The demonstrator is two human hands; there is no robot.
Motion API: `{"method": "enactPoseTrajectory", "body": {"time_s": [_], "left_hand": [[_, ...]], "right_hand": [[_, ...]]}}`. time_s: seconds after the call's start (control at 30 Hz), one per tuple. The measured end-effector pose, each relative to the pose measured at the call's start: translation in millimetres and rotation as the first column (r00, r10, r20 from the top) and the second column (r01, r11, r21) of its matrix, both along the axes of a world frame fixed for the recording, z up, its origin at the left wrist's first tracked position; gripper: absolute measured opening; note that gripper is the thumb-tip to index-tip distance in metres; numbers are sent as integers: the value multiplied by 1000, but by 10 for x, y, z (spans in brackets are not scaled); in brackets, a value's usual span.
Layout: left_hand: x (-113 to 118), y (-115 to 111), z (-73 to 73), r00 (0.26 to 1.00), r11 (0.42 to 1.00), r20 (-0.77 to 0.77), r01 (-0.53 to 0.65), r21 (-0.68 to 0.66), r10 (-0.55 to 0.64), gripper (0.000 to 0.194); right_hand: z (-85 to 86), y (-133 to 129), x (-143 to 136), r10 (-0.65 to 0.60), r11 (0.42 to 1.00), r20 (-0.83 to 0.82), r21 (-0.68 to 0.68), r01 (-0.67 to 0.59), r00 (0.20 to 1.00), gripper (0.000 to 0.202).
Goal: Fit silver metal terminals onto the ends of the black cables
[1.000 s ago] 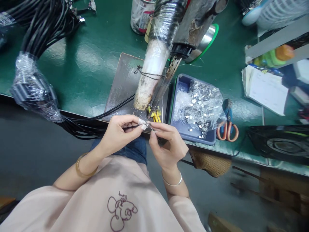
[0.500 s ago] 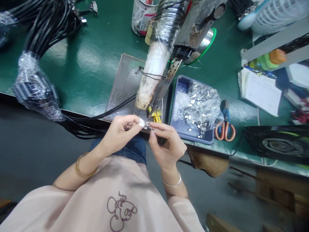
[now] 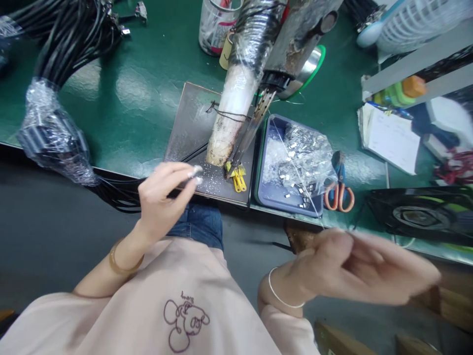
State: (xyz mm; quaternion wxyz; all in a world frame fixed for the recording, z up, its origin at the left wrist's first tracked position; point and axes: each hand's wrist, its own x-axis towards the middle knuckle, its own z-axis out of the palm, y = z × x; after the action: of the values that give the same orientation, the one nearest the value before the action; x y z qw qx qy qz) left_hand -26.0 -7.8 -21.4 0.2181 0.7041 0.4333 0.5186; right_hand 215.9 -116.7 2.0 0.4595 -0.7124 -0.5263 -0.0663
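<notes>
My left hand point(image 3: 164, 192) is closed at the near edge of the grey board point(image 3: 192, 111), its thumb and finger together with white at the tips; what they pinch is too small to name. Black cables point(image 3: 194, 153) pass behind that hand. Out to the right, beyond the table's front edge, my right hand point(image 3: 354, 266) is smeared by motion, and what it holds cannot be made out. A thin pale strand point(image 3: 295, 165) runs from near this hand up over the blue tray. Beside the tip of the metal tool point(image 3: 254, 128) lies a yellow piece point(image 3: 239, 182) on the board.
The blue tray point(image 3: 261, 197) holds small metal parts in a plastic bag. Orange-handled scissors point(image 3: 339, 195), a black fan point(image 3: 417, 217) and papers point(image 3: 391, 140) lie to its right. A wrapped cable bundle point(image 3: 53, 133) sits at left; a wrapped white tube point(image 3: 234, 93) overhangs the board.
My hands have moved apart. My right hand has swung far to the right, past the tray, while my left hand has shifted slightly left. The yellow piece and white specks show more fully.
</notes>
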Motion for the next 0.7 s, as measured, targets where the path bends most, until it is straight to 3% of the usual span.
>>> {"method": "enactPoseTrajectory", "body": {"time_s": [0.03, 0.1, 0.2, 0.3, 0.4, 0.47, 0.57, 0.63, 0.7], "left_hand": [[-23, 61, -21, 995, 996, -73, -65, 67, 70, 14], [-48, 199, -69, 969, 992, -221, -92, 89, 109, 21], [-26, 376, -132, 937, 999, -349, 20, 37, -6, 26], [9, 433, -124, 919, 989, -368, 143, -24, -141, 26], [-11, 374, -17, 897, 944, -296, 297, -145, -328, 21], [-45, 307, 93, 853, 865, -194, 433, -253, -484, 18], [-71, 214, 258, 726, 670, 3, 636, -383, -688, 15], [-49, 166, 330, 644, 551, 110, 720, -422, -757, 14], [2, 127, 354, 608, 495, 174, 754, -432, -775, 14]], "right_hand": [[77, 42, 58, -103, 994, 48, 49, 100, 994, 10], [213, 168, 205, -24, 983, 104, -178, 42, 994, 12], [304, 369, 489, 162, 869, -19, -471, -152, 987, 26], [272, 522, 727, 268, 770, -190, -547, -329, 944, 36], [217, 626, 825, 332, 722, -266, -546, -425, 905, 45], [202, 668, 832, 358, 705, -287, -540, -459, 888, 46], [215, 695, 821, 402, 676, -272, -556, -484, 874, 41], [235, 702, 816, 419, 658, -232, -588, -470, 878, 36], [255, 709, 810, 423, 647, -194, -619, -445, 885, 30]]}}
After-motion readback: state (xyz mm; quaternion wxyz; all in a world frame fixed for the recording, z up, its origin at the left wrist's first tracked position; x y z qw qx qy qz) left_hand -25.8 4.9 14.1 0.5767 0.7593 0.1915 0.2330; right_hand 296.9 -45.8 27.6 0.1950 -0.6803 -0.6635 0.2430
